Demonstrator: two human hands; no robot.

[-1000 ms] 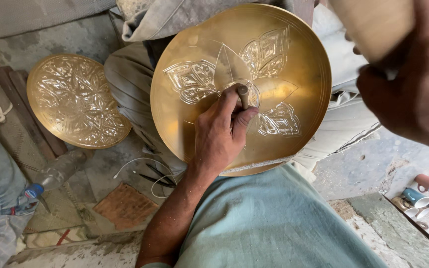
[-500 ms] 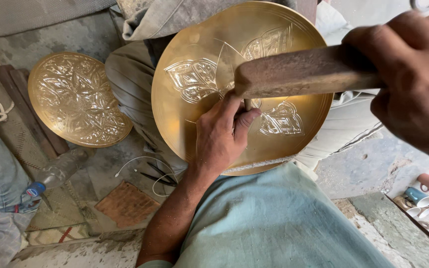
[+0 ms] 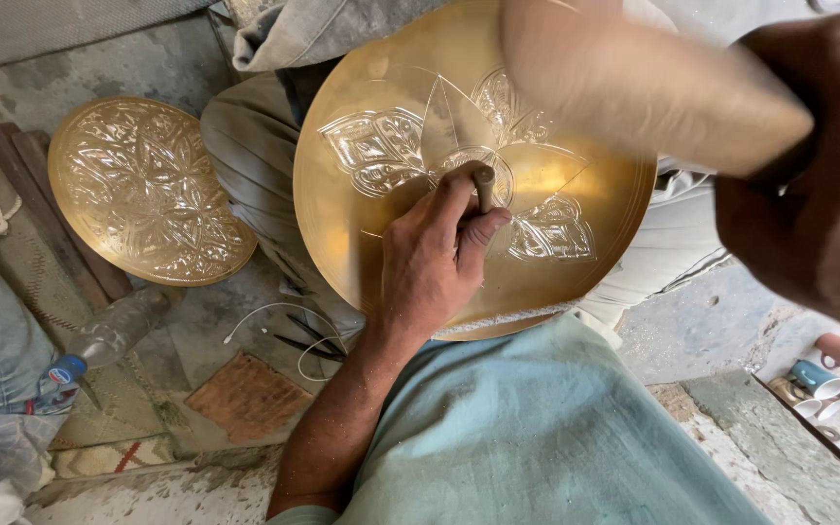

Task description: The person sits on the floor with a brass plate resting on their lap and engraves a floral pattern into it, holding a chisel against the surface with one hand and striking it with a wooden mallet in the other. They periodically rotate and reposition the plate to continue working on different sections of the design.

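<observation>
Resting on the person's lap, a large round brass plate (image 3: 362,224) fills the middle of the head view, its face chased with leaf and petal shapes around the centre. The left hand (image 3: 430,262) lies flat-wristed on the plate, fingers curled tight around a short metal punch (image 3: 485,187) that stands upright with its tip on the plate near the centre — thumb and forefinger pinch it just below the top. The right hand (image 3: 809,185) is raised at the upper right, clenched around the handle of a wooden mallet (image 3: 644,83) whose head is blurred above the plate, apart from the punch. To the left, on the floor, lies a second brass plate (image 3: 143,190) covered all over in pattern, beside a dark wooden plank (image 3: 51,214). A clear plastic bottle (image 3: 99,340) lies below it — near a white cable (image 3: 284,321). Small cups (image 3: 823,365) stand at the far right
</observation>
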